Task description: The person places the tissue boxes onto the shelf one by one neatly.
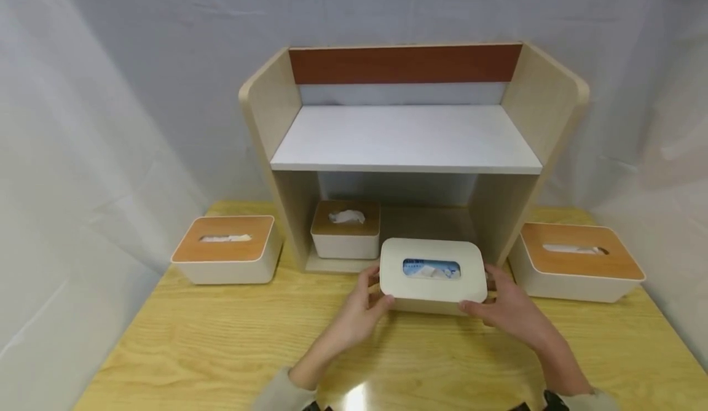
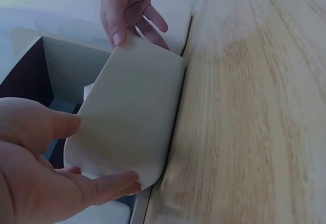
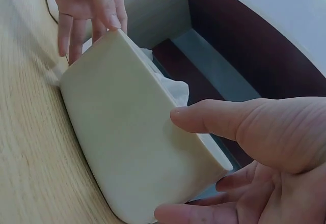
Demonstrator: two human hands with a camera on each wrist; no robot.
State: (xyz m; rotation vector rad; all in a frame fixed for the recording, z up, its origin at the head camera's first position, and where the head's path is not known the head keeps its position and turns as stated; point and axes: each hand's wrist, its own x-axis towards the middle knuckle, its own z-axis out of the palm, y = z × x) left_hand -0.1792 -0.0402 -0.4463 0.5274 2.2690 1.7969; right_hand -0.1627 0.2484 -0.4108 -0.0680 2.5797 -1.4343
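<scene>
A left hand [image 1: 356,316] and a right hand [image 1: 514,309] curl thumbs and fingers around opposite ends of one cream rectangular tissue box [image 1: 431,289] at the front of one two-tier pale-wood shelf [image 1: 406,140], three brown-topped white tissue boxes [image 1: 346,245] standing inside and either side, on a yellow wood-grain table [image 1: 221,337] against pale draped fabric [image 1: 155,61].

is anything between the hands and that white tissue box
Nothing visible: the left hand and right hand grip the white tissue box directly at its ends. The smaller box stands behind it, farther left.
</scene>
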